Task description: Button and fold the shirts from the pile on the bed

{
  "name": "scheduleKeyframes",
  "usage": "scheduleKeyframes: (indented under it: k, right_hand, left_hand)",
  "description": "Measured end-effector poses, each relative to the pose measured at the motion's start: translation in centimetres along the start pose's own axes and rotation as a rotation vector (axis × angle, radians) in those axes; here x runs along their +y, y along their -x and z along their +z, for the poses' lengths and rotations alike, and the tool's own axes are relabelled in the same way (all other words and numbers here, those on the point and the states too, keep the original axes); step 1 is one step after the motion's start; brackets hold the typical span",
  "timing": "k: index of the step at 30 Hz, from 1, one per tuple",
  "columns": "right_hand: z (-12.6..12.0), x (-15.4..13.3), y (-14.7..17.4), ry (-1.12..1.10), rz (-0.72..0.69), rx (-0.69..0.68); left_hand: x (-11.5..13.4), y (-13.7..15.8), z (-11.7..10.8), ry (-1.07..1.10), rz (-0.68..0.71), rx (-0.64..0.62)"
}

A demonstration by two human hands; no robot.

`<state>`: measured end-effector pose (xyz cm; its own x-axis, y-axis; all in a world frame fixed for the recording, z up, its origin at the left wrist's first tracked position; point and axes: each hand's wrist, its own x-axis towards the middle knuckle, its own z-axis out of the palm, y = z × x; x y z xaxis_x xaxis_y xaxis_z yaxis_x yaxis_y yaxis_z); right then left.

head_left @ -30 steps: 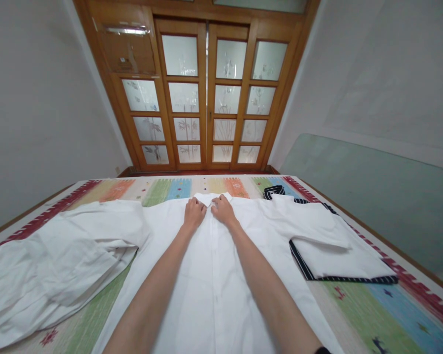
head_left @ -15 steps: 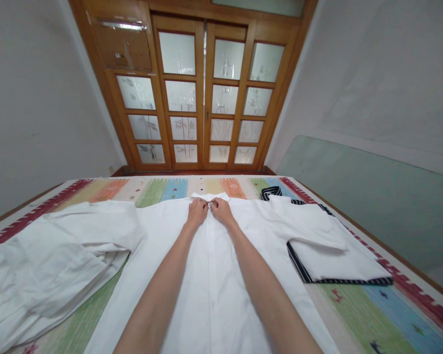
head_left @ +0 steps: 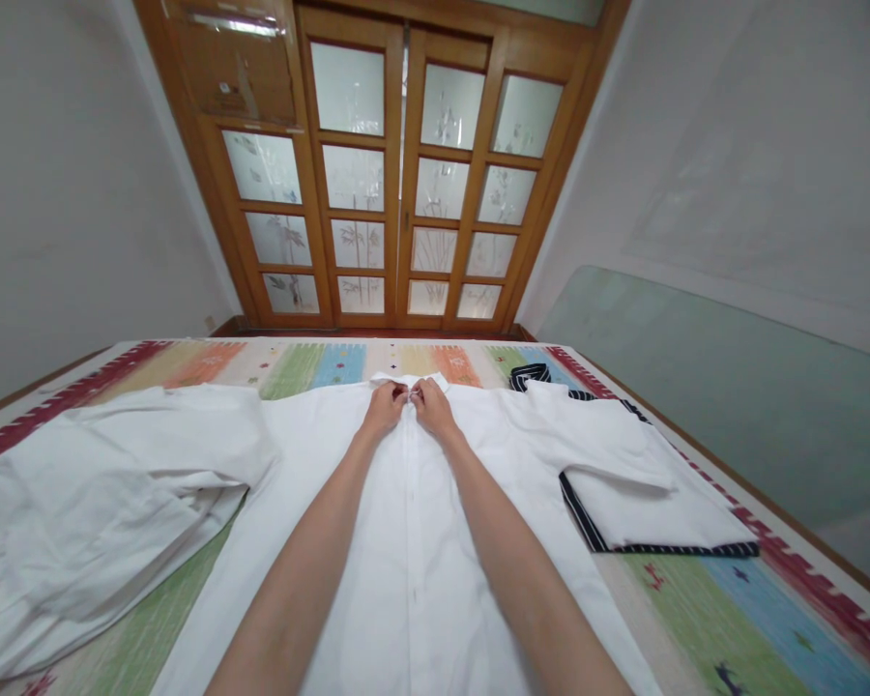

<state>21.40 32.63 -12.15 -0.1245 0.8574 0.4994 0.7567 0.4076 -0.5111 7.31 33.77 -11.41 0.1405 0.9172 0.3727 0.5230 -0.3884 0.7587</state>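
A white short-sleeved shirt point(head_left: 377, 541) lies spread front up, its collar pointing away from me and its button placket running down the middle. At the base of the collar, my left hand point(head_left: 386, 406) pinches one side of the front opening. Close beside it, my right hand point(head_left: 432, 406) pinches the other side, the fingertips of both hands nearly touching. Whether a button sits between the fingers is too small to make out. Both forearms reach across the shirt's front.
A crumpled white garment point(head_left: 116, 503) lies at the left. Under the shirt's right sleeve is a folded white cloth with black striped trim point(head_left: 667, 551), and a black striped strap point(head_left: 531, 375) curls behind it. A patterned multicolour cover point(head_left: 203, 362) lies beneath. Beyond stand wooden glazed doors point(head_left: 397, 174).
Both hands stay at the collar, with their fingertips shifted slightly at the front opening. The whole view has tilted a little.
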Motion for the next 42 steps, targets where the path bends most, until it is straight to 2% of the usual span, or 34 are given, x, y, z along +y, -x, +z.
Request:
scheduleKeyframes:
  k: [4,7,12,19,23,33,42]
  right_hand:
    - [-0.2,-0.2,-0.1,0.021,-0.072,0.083]
    - [-0.3,-0.3,-0.3,-0.023,-0.1,0.062]
    - [-0.3,-0.3,-0.3,-0.135,-0.086,0.016]
    - [0.4,0.4,-0.5,-0.247,0.013,0.055]
    - [0.7,0.9,-0.7,-0.25,0.022,0.051]
    - [1.1,1.2,-0.8,-0.141,0.008,0.026]
    - [1.1,1.2,-1.0,-0.15,0.036,0.011]
  left_hand:
    - [0.0,0.0,-0.1,0.092,-0.011,0.027]
    - [-0.2,0.0,0.0,0.144,-0.015,0.042]
    - [-0.2,0.0,-0.1,0.203,-0.004,0.059]
    - [0.5,0.3,-0.2,0.256,-0.051,0.068]
    - [0.4,0.4,-0.1,0.295,-0.034,0.065]
    - [-0.3,0.2,0.5,0.243,0.037,0.094]
    - [-0.2,0.4,0.1,0.099,0.076,0.089]
